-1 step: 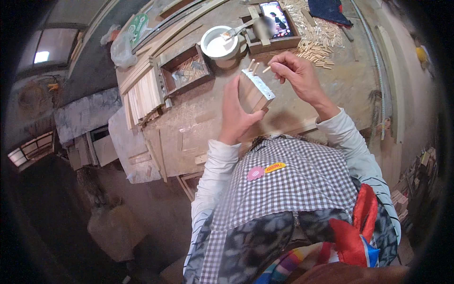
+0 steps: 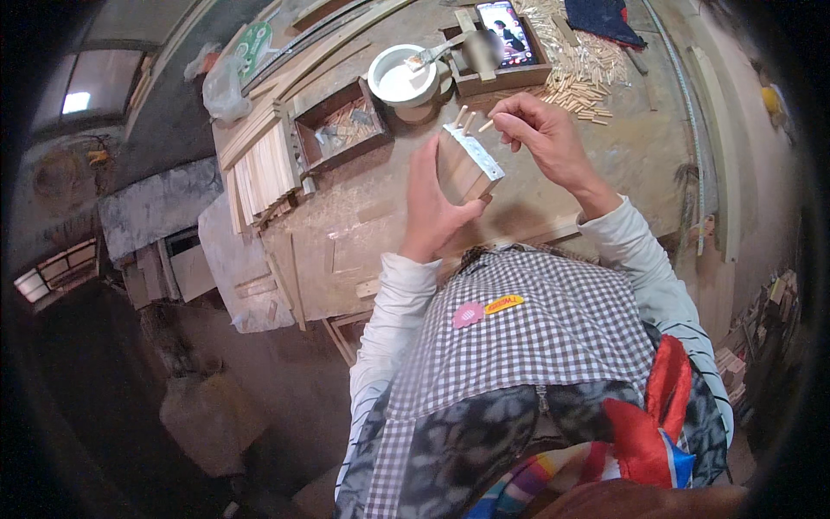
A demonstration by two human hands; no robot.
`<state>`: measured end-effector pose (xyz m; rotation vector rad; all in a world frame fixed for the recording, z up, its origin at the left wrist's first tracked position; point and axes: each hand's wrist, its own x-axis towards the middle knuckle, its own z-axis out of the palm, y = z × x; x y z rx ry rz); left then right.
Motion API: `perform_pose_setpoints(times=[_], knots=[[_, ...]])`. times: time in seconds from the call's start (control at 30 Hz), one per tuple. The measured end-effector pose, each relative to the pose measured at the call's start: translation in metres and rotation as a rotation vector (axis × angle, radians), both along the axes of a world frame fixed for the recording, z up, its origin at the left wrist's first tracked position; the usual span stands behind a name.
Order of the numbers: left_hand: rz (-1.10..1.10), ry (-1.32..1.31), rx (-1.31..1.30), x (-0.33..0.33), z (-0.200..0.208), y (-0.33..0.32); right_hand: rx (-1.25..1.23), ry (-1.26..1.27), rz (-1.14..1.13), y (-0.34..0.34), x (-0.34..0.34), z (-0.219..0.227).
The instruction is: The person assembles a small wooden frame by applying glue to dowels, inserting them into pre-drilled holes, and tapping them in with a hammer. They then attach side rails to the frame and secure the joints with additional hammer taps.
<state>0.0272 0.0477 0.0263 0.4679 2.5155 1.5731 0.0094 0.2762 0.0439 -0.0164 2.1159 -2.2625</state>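
Note:
My left hand (image 2: 427,212) wraps round a wooden block (image 2: 460,169), holding it tilted above the workbench (image 2: 363,233). White glue-like paste (image 2: 475,152) coats the block's upper narrow face. Out of that face stick two thin wooden dowels (image 2: 464,118), close together near its far end. Just right of them, my right hand (image 2: 545,143) pinches another dowel (image 2: 486,125) between thumb and fingers. This dowel slants over the coated face; whether its lower tip touches the paste I cannot tell.
Beyond the block stands a white bowl (image 2: 374,76) with a brush (image 2: 425,59) across it. A wooden tray (image 2: 501,84) holds a lit phone (image 2: 505,36). Loose dowels (image 2: 577,93) lie heaped to its right. Leftward are a scrap box (image 2: 346,158), wood strips (image 2: 259,177) and a plastic bag (image 2: 226,91).

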Motion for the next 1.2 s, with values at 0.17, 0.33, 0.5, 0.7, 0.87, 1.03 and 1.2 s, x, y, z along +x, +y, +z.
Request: perform_pose_setpoints(times=[0.17, 0.33, 0.5, 0.7, 0.87, 1.03, 1.2], knots=[[-0.007, 0.061, -0.025, 0.001, -0.001, -0.003, 0.077, -0.024, 0.032, -0.009, 0.003, 0.010], [-0.015, 0.150, -0.099, 0.000, -0.003, 0.000, 0.145, -0.007, 0.060, -0.009, 0.008, 0.010], [-0.031, 0.218, -0.245, 0.004, -0.004, 0.005, 0.280, 0.011, 0.022, -0.007, 0.012, 0.007], [-0.037, 0.221, -0.288, 0.009, -0.014, 0.011, 0.225, -0.076, 0.011, 0.001, 0.020, -0.021], [-0.029, 0.160, -0.222, 0.007, -0.017, 0.007, 0.471, -0.184, -0.165, 0.055, 0.016, -0.089], [-0.016, 0.113, -0.217, 0.007, -0.016, 0.002, 0.986, -0.288, -0.084, 0.103, 0.029, -0.161], [-0.022, 0.082, -0.211, 0.007, -0.018, 0.003, 0.910, -0.209, -0.087, 0.097, 0.030, -0.156]])
